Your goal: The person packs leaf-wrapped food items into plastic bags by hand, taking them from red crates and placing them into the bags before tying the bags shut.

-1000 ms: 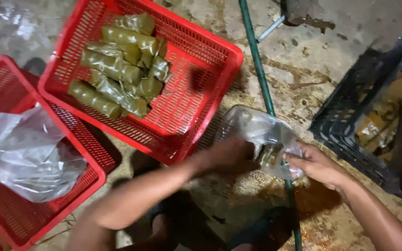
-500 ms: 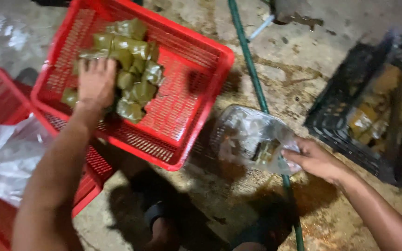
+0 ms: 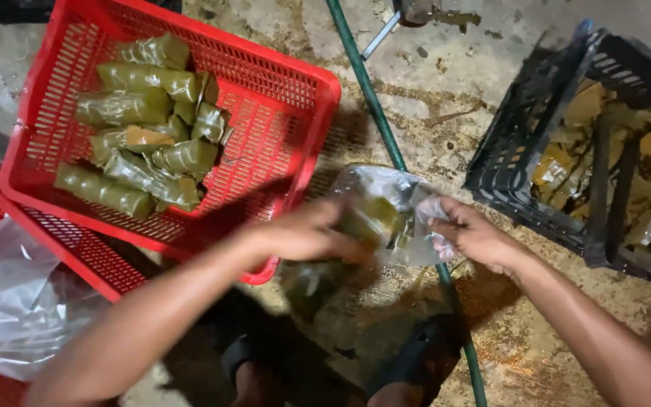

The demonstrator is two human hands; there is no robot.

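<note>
My right hand (image 3: 470, 235) pinches the rim of a clear plastic bag (image 3: 386, 197) and holds it open above the concrete floor. My left hand (image 3: 303, 235), blurred, is at the bag's mouth with a green leaf-wrapped roll (image 3: 312, 280) in its fingers, partly inside the bag. More green rolls show through the plastic. A red plastic basket (image 3: 280, 143) to the upper left holds several leaf-wrapped rolls (image 3: 145, 128) piled on its left side.
A second red basket (image 3: 77, 252) at lower left holds crumpled clear plastic bags (image 3: 16, 301). A black crate (image 3: 529, 158) with yellowish leaves stands at right. A green hose (image 3: 374, 105) runs across the floor under the bag. My feet (image 3: 408, 369) are below.
My left hand left the pile in the red basket and came back to the bag carrying a roll. My right hand kept hold of the bag throughout.
</note>
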